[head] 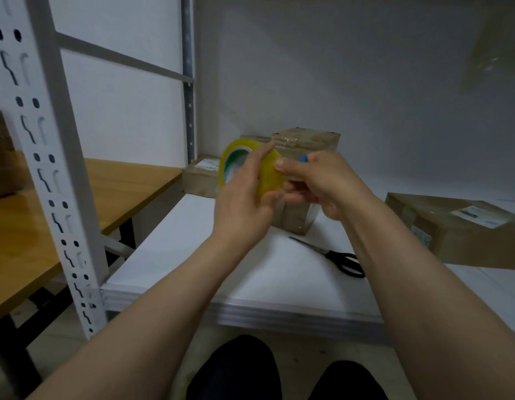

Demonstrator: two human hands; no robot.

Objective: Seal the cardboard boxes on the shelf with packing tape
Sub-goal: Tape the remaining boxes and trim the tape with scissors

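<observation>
A yellowish roll of packing tape [268, 174] is held up above the white shelf [192, 255]. My left hand [244, 197] grips the roll around its outer face. My right hand [319, 183] pinches the roll's surface with thumb and forefinger, and something blue [302, 159] peeks out behind its fingers. A small cardboard box [296, 217] stands on the shelf just behind and below both hands, partly hidden. Another box [308, 140] sits farther back, one [198, 177] at the back left, and a larger one [458, 226] on the right.
Black-handled scissors [337, 259] lie on the shelf below my right forearm. A white perforated shelf upright [48, 168] stands at the left, with a wooden table [77, 203] beyond it. The shelf's front edge [279, 313] runs above my dark shoes.
</observation>
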